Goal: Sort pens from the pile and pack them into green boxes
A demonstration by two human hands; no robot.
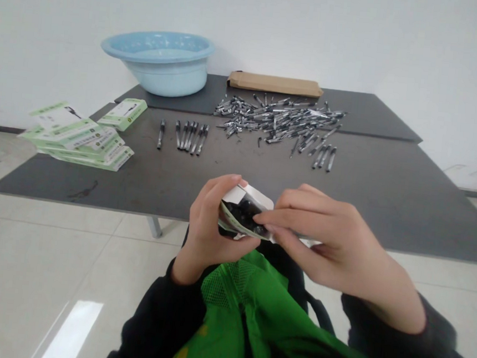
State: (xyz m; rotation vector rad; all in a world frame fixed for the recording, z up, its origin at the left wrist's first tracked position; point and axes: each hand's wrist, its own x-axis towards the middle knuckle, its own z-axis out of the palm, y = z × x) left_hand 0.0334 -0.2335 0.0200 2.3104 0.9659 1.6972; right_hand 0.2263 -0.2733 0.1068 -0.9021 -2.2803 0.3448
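My left hand (212,221) is wrapped around a small white and green pen box (256,194), held tilted in front of the table's near edge. Its end is open toward me, and dark pen ends (242,210) fill the inside. My right hand (321,231) is closed at the right side of the opening, its index fingertip touching the pen ends and its thumb at the box's edge. A white flap partly shows between its fingers. How far the pens reach inside is hidden.
A grey table (370,196) holds a heap of loose pens (281,118) and a short row of pens (190,136). Stacked pen boxes (83,143) and a single box (123,113) lie left. Behind are a blue basin (168,75) and a flat brown carton (274,84).
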